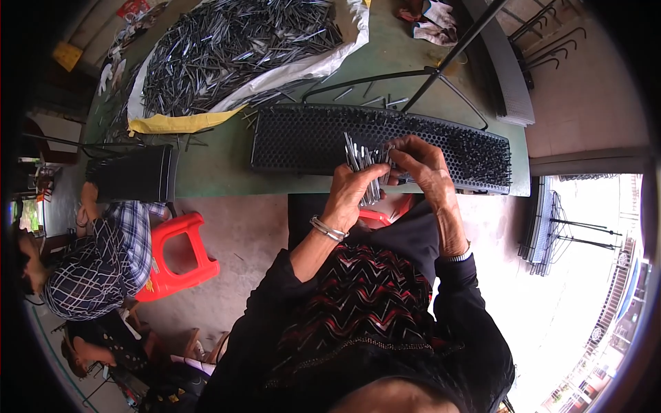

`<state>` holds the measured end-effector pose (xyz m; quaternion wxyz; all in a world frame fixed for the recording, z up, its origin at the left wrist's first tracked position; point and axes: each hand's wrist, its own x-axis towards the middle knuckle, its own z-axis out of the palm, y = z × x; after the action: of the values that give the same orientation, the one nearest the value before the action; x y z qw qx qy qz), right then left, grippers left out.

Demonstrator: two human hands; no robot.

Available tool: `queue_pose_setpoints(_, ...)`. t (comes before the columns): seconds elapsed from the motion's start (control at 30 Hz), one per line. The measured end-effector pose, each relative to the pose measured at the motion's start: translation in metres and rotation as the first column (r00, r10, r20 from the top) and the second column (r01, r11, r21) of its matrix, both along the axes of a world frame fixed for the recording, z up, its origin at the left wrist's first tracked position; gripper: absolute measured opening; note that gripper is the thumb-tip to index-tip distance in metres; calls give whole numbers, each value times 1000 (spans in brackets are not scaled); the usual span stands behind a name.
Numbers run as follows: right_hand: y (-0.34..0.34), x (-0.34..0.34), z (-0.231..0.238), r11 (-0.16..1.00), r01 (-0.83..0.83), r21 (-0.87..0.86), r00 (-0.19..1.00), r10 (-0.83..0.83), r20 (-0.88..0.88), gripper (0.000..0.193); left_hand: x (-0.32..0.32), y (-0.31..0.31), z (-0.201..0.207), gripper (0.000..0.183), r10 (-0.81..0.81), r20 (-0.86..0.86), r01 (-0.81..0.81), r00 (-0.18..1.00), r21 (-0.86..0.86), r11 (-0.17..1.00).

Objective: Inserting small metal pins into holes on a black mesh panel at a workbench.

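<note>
My left hand [346,188] is wrapped round a bunch of thin metal rods [356,157], held upright above the near edge of a black perforated rack [303,138]. Close beside it, my right hand [428,167] has its thumb and fingers pinched on rods at the bunch's right side; how many they hold is too small to tell. Across the rack's right part, many dark rods [485,160] stand in the holes. Its left part shows bare holes.
A white sheet with a yellow edge [186,124] bears a large heap of loose rods [241,51]. Thin black bars [421,89] rise behind the rack. Gloves [437,24] lie at the back. A co-worker [89,275] sits left beside a red stool [180,255] and another rack [134,173].
</note>
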<state>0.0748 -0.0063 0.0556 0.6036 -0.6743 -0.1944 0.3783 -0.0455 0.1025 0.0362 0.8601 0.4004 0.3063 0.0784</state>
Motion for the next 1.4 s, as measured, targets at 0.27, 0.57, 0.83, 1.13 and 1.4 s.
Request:
queue_pose_setpoints(0.27,-5,4,12,997,-82,-11,995,83,63,10,-2,-2,-7,21,-68,-21,69,997,41,997)
queue_pose_setpoints(0.57,1,27,1,976,210,67,780,-208,590,5,1,-4,-12,24,76,56,-48,996,-391,919)
queue_pose_setpoints(0.83,17,42,-41,971,236,41,629,-185,755,5,2,-4,-13,25,55,16,-43,998,-427,903)
queue_pose_setpoints(1.13,21,44,-35,969,246,-16,579,-134,804,6,2,-4,-16,20,18,-27,-24,999,-239,971)
queue_pose_setpoints(1.4,20,49,-34,989,146,-32,561,-56,826,7,0,-6,-13,15,20,-4,-20,1000,-186,982)
